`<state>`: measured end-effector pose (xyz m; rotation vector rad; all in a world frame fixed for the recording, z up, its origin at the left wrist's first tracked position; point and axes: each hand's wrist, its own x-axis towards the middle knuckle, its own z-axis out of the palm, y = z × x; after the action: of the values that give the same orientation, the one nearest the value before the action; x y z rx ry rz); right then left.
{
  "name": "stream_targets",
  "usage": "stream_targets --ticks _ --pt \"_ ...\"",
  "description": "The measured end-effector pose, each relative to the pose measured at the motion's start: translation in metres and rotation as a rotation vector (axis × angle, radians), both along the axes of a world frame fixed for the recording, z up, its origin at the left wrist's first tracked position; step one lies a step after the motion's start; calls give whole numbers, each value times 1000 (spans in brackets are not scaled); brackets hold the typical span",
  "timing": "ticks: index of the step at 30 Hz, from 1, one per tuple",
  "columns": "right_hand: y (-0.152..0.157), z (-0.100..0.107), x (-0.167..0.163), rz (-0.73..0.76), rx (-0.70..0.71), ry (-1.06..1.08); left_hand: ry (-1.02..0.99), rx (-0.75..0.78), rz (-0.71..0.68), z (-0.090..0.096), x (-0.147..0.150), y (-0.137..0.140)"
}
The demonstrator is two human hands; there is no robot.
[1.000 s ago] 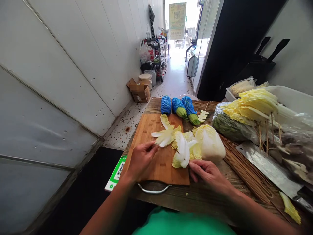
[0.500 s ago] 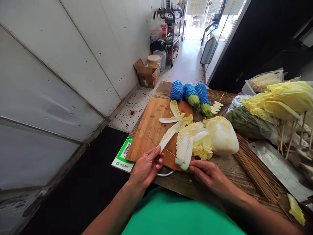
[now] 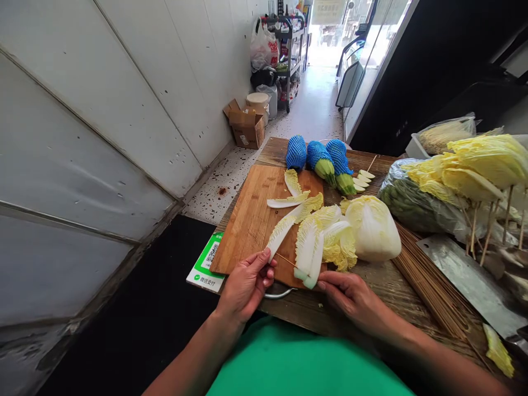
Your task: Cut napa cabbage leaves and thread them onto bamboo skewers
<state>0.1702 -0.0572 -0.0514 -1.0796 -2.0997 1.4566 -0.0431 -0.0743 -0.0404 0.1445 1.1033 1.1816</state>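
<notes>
My left hand (image 3: 249,280) pinches the base of a long napa cabbage leaf strip (image 3: 284,228) between thumb and fingers. Closed on the end of a thin skewer (image 3: 286,260) is my right hand (image 3: 344,291); the end inside the fingers is hidden. White-and-yellow cabbage leaves (image 3: 310,247) are threaded on this skewer, and its bare tip points left toward the strip. Two more leaf pieces (image 3: 287,201) lie on the wooden cutting board (image 3: 239,225). Right of the threaded leaves sits a cabbage head (image 3: 373,228).
Netted blue-wrapped zucchini (image 3: 319,159) and a skewer of slices (image 3: 363,180) lie at the back. To the right are loose skewers (image 3: 429,280), a cleaver (image 3: 470,280), bagged green vegetables (image 3: 408,198) and skewered cabbage (image 3: 474,170). A payment-code sign (image 3: 206,269) juts out left.
The view has shifted very slightly. Both hands keep their grips, and the leaf strip and skewer stay in nearly the same place.
</notes>
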Motion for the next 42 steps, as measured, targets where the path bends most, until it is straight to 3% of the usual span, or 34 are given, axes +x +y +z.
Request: stream_targets --ticks 42 --pt "-1 3 1 24 -38 -30 26 -5 45 -1 4 0"
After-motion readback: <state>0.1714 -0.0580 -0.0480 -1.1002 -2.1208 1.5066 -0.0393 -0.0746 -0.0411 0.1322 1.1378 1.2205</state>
